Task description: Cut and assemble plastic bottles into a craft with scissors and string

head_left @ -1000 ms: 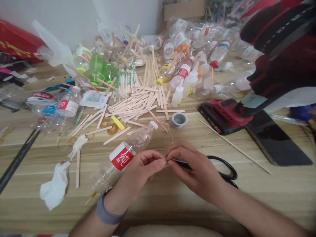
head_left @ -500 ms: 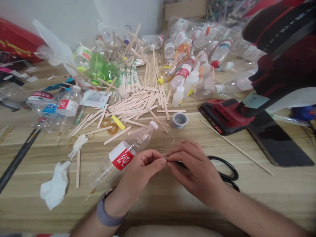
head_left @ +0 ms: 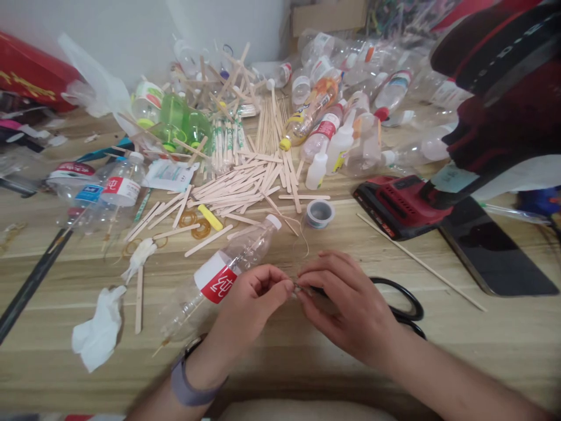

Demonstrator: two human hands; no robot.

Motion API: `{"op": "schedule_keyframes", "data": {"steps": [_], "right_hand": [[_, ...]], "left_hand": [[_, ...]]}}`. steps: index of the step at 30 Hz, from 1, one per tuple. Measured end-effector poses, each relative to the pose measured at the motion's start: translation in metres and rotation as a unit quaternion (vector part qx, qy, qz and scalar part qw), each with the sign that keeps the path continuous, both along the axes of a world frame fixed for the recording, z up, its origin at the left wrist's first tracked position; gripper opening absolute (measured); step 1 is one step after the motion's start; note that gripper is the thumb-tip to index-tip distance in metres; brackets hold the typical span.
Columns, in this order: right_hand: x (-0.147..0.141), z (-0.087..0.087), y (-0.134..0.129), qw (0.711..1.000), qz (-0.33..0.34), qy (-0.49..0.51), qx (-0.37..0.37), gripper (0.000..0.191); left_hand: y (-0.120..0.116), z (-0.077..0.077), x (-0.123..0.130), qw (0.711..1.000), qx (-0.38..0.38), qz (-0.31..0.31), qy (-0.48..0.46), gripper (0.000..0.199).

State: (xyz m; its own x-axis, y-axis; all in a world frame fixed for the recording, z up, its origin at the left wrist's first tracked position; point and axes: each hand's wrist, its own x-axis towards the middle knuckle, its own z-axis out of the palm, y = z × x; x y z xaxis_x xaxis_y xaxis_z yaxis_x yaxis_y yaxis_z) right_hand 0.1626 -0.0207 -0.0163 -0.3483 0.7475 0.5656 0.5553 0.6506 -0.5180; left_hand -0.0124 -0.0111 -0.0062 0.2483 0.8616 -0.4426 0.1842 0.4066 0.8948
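Thumb and index finger of my left hand (head_left: 258,304) are pinched together at the middle front of the table. My right hand (head_left: 342,295) meets it there, its fingertips closed on the same small, thin piece, too small and blurred to name. A clear plastic bottle (head_left: 188,298) with a red and white label lies beside my left hand, a thin stick inside it. Black-handled scissors (head_left: 397,298) lie partly under my right hand, their blades mostly hidden. Just beyond the fingertips are a thin curled string (head_left: 302,237) and a small grey cup (head_left: 319,214).
Wooden craft sticks (head_left: 245,181) lie heaped in the middle, with several plastic bottles (head_left: 359,111) behind. At right stand a red and black power drill (head_left: 403,204) and a phone (head_left: 499,251) beside a thin wooden stick (head_left: 421,260). Crumpled tissue (head_left: 99,330) lies at left.
My right fingertips have shifted and parted slightly from the left ones, so a bit more of the thin piece shows between them. The rest of the table looks the same.
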Motion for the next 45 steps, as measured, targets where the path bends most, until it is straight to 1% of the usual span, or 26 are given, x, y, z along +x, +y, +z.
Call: {"op": "schedule_keyframes", "data": {"steps": [2,6,12,17,20,23,25,28,31,33,35,39,41,43,45], "right_hand": [[-0.001,-0.001,0.0,1.0,-0.002,-0.015,0.009,0.015],[-0.001,-0.003,-0.001,1.0,0.004,-0.023,0.004,0.016],[-0.001,-0.005,-0.002,0.999,-0.002,-0.035,-0.004,0.016],[0.0,-0.004,0.0,0.999,-0.003,-0.05,-0.005,0.014],[0.002,-0.001,0.002,0.999,-0.005,-0.009,-0.049,0.016],[0.006,0.004,0.005,0.991,-0.043,0.043,-0.117,0.017],[0.008,0.006,0.006,0.988,-0.053,0.055,-0.135,0.014],[0.008,0.006,0.006,0.99,-0.003,0.047,-0.132,0.008],[0.006,0.004,0.004,0.987,0.038,0.037,-0.149,0.011],[0.005,0.004,0.003,0.982,0.042,0.043,-0.177,0.015],[0.005,0.005,0.004,0.978,0.027,0.057,-0.201,0.016],[0.007,0.006,0.007,0.969,-0.036,0.096,-0.225,0.015],[0.008,0.005,0.008,0.958,-0.047,0.119,-0.258,0.014],[0.007,0.003,0.008,0.946,-0.049,0.135,-0.292,0.013],[0.006,0.002,0.007,0.94,-0.05,0.146,-0.304,0.013]], "left_hand": [[-0.001,0.001,0.001,1.0,-0.004,0.003,-0.001,0.017],[-0.002,0.002,0.003,1.0,-0.007,0.003,0.011,0.019],[-0.003,0.0,0.003,0.999,0.006,-0.009,0.037,0.02],[-0.002,0.002,0.003,0.999,0.002,-0.029,0.045,0.02],[-0.003,0.004,0.004,0.999,-0.001,-0.031,0.045,0.02],[-0.003,0.006,0.003,0.999,-0.006,-0.019,0.046,0.021],[-0.003,0.005,0.002,0.999,-0.01,-0.011,0.048,0.021],[-0.002,0.004,0.001,0.999,0.0,-0.006,0.045,0.021],[-0.001,0.003,0.0,0.998,0.013,-0.015,0.052,0.021],[-0.002,0.004,0.0,0.998,0.016,-0.026,0.059,0.021],[-0.002,0.006,0.0,0.997,0.021,-0.033,0.065,0.021],[-0.005,0.009,0.001,0.993,0.069,-0.023,0.09,0.02],[-0.008,0.011,0.002,0.987,0.106,-0.023,0.115,0.02],[-0.011,0.01,0.003,0.976,0.155,-0.028,0.153,0.019],[-0.015,0.009,0.003,0.955,0.216,-0.03,0.2,0.018]]}}
